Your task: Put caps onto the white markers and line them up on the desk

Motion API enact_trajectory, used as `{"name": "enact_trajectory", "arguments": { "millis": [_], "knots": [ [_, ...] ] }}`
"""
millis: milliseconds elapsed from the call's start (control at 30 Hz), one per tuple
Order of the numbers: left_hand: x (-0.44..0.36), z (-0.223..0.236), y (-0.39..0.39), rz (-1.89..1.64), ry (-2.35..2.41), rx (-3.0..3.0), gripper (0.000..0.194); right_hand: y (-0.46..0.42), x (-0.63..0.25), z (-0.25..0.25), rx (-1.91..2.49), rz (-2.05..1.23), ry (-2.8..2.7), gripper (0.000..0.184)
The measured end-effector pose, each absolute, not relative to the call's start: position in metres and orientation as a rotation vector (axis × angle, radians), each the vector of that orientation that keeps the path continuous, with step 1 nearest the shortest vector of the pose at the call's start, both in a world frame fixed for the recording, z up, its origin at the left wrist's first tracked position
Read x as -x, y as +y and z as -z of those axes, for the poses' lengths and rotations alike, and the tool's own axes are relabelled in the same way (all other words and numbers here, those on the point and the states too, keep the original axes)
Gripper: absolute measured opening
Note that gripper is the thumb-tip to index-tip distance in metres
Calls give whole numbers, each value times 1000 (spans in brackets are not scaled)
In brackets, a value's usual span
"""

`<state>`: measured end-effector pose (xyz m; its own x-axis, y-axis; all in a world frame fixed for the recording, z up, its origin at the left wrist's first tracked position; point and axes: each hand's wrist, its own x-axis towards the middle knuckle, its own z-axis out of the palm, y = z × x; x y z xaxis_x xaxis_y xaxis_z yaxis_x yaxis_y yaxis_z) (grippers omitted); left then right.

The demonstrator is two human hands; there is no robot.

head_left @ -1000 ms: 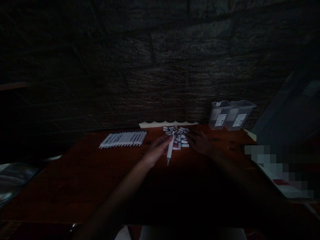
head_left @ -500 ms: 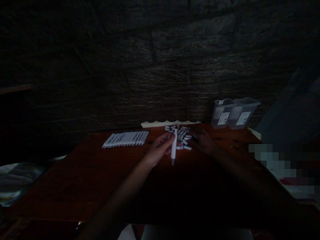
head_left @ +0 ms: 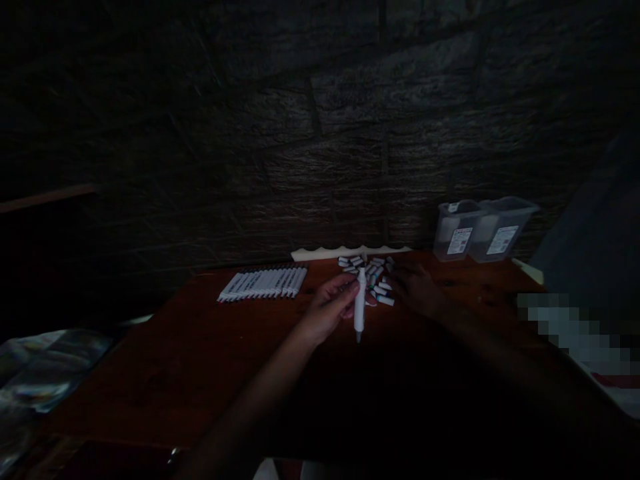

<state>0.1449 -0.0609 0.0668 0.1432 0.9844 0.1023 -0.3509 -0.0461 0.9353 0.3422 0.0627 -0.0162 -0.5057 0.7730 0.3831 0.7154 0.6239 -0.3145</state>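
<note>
My left hand [head_left: 334, 305] is closed around a white marker [head_left: 360, 307], holding it upright with its narrow grey tip pointing down and its top end uncapped. Just to the right, my right hand [head_left: 414, 287] reaches over the edge of a heap of small white marker caps [head_left: 373, 272], its fingers stretched toward them. Deep shadow blurs its fingertips, and no held object shows there. Some caps have coloured ends; the left hand and marker hide part of the heap.
Several white markers [head_left: 263, 283] lie side by side in a row on the brown wooden table [head_left: 200, 360]. Two clear plastic bins [head_left: 455, 233] with labels stand at the back right. A pale wavy-edged strip [head_left: 345, 253] runs along the dark brick-patterned wall [head_left: 320, 167].
The whole view has shifted, so things sit slightly farther right and lower. The left hand keeps its hold on the marker. My right hand has stayed beside the caps, with its fingers moved slightly.
</note>
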Motion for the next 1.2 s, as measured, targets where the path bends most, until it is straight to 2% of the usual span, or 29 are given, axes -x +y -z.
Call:
{"name": "enact_trajectory", "arguments": {
  "millis": [233, 567, 700, 800, 900, 1067, 1200],
  "knots": [
    [-141, -64, -61, -1291, 698, -967, 34, 45, -343, -16, 1008, -235, -2196, 26],
    [-140, -64, -66, -1241, 631, -984, 30, -13, -349, -76, 637, -716, -1757, 23],
    [-144, -63, -69, -1189, 605, -988, 33, -23, -346, -83, 593, -944, -1694, 34],
    [-145, -60, -69, -1185, 609, -998, 31, -23, -344, -82, 571, -1083, -1607, 26],
    [-144, -58, -67, -1181, 665, -1023, 27, -20, -343, -79, 539, -1091, -1594, 17],
    [-140, -57, -65, -1191, 746, -1054, 30, -20, -342, -76, 524, -1025, -1639, 27],
    [-137, -56, -65, -1156, 805, -1053, 29, -22, -341, -74, 540, -1052, -1655, 22]
  ]
}}
